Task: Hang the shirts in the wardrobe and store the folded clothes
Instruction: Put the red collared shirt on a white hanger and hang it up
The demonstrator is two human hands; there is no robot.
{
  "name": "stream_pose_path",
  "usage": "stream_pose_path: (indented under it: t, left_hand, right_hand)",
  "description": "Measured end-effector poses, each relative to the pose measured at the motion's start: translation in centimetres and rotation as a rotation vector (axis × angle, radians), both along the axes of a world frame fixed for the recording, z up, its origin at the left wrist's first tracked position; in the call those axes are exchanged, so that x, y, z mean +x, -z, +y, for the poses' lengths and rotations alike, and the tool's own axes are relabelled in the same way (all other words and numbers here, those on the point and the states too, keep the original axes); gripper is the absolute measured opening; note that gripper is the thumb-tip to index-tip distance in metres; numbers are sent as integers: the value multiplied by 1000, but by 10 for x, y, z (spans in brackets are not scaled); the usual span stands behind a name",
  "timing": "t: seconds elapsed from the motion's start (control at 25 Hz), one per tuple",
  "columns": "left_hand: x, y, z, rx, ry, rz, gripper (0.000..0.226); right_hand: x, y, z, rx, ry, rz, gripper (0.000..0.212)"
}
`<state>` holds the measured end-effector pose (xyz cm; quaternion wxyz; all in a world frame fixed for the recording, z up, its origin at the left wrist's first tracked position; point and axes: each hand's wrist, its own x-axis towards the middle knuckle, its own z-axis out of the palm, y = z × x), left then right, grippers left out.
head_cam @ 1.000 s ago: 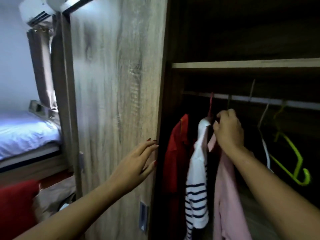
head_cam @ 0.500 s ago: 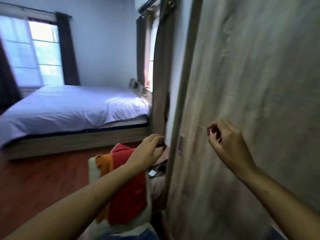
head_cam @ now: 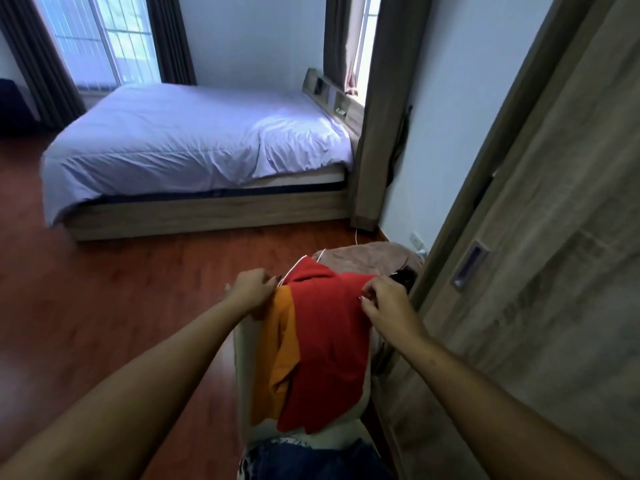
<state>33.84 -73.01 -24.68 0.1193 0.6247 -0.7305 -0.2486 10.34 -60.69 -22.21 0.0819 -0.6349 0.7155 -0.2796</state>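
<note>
**Bent over the clothes beside the wardrobe door (head_cam: 536, 271)**

In the head view, my left hand (head_cam: 252, 289) has its fingers curled on the upper left edge of the clothes pile (head_cam: 332, 436), where an orange garment (head_cam: 280, 341) meets the red shirt (head_cam: 329, 341). My right hand (head_cam: 388, 306) pinches the red shirt at its upper right corner. The pile lies low before me, just beside the door; a bed (head_cam: 194, 147) stands behind

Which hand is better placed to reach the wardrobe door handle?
Probably right: the right hand pinches the red shirt close to the door handle; the left hand is farther off.
</note>
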Motion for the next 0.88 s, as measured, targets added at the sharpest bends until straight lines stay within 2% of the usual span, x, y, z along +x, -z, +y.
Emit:
stream_pose_path:
  t: [0.12, 0.2, 0.24, 0.32, 0.4, 0.48, 0.6, 0.68, 0.76, 0.88]
  left_hand:
    - [-21, 6, -21, 17, 159, 70, 45]
    - [-31, 8, -30, -8, 205, 98, 32]
    - [-36, 6, -32, -56, 205, 109, 22]
    - [-45, -7, -33, -173, 180, 200, 16]
    - [-60, -39, -30, -271, 232, 362, 17]
    - [-78, -79, -20, -379, 397, 485, 18]
    - [-106, -139, 1, -447, 610, 582, 15]
    - [-117, -176, 16, -399, 604, 721, 14]
    - [-122, -209, 33, -271, 502, 967, 16]
    - [-131, -256, 79, 49, 474, 1313, 18]
  right_hand:
    - [6, 36, -11, 93, 12, -54, 17]
    - [10, 47, -13, 117, 19, -115, 18]
    - [11, 50, -15, 118, 26, -142, 17]
    - [12, 51, -18, 110, 50, -207, 21]
    - [13, 42, -20, 108, 68, -319, 32]
    - [13, 28, -22, 116, 67, -439, 40]
    - [13, -2, -20, 19, 107, -562, 29]
    - [5, -30, -12, -123, 142, -681, 19]
    - [-5, -61, 6, -252, 127, -737, 16]
    - [-14, -108, 50, -272, -69, -784, 31]
